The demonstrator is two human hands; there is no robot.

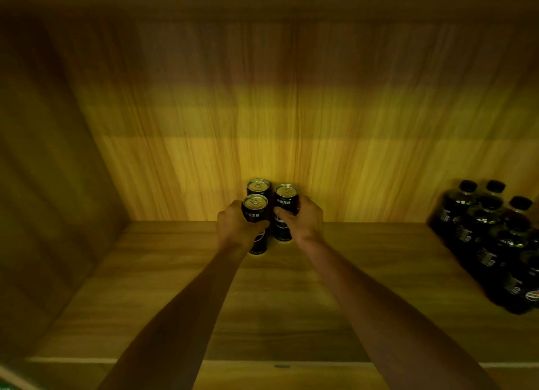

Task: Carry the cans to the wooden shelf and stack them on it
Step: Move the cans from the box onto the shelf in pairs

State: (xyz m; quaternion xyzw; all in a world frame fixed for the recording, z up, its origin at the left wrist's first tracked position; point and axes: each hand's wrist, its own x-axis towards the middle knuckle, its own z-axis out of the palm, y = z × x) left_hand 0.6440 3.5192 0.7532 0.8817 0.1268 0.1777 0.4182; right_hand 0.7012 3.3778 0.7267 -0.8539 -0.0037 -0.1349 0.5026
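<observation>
Three black cans with gold tops stand close together at the back of the wooden shelf (pixel 291 302). My left hand (pixel 236 224) is wrapped around the front left can (pixel 255 208), whose base rests on the shelf board. My right hand (pixel 303 219) grips the right can (pixel 285 202), which also stands upright on the board. The third can (pixel 258 186) stands behind them against the back panel, with no hand on it. All three are upright and nearly touching.
A shrink-wrapped pack of dark bottles (pixel 495 243) with black caps fills the right end of the shelf. The shelf's left side wall (pixel 58 185) and back panel (pixel 291 112) close the space in. The front edge (pixel 280 363) runs along the bottom.
</observation>
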